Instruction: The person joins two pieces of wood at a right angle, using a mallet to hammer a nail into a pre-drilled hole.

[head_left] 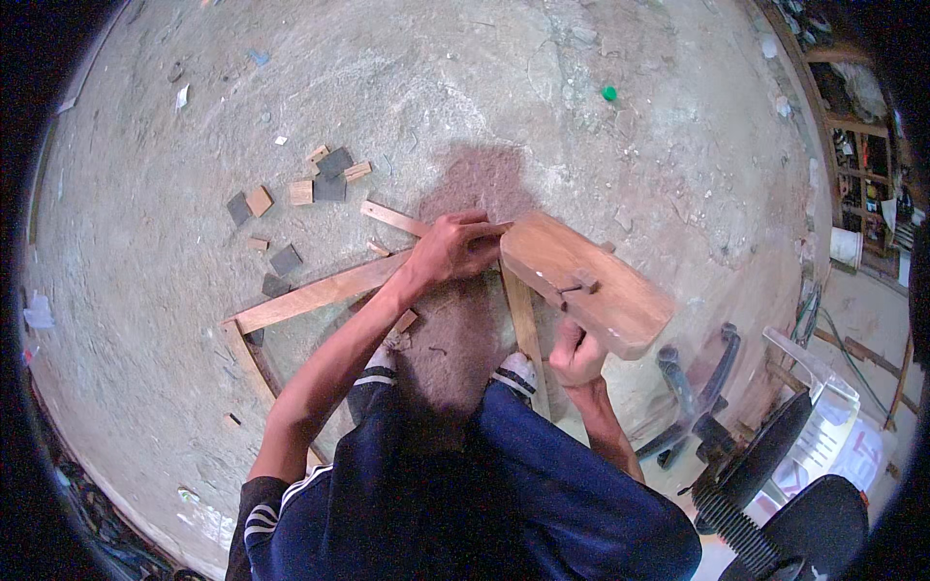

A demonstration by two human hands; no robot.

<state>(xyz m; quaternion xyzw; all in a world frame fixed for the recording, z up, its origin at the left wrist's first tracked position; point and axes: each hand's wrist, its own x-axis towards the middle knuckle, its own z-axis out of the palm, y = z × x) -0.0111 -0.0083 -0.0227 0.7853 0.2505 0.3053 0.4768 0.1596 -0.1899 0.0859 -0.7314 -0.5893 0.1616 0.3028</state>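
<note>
Head view, left hand [455, 247] pressing frame joint [504, 254], right hand [575, 354] seemingly gripping wooden plane [591, 283]

the big block [586, 281] is smooth, planed wood with a warm brown, slightly satin face. the long strips [310, 295] beneath it are paler bare wood, matt and unfinished. small offcuts [301, 192] nearby are raw wood and dark, dull squares. the floor [465, 87] is rough grey concrete, dusty, with a patch of fine reddish sawdust [484, 179]. the trousers [542, 484] are smooth blue synthetic cloth with white stripes.
</note>
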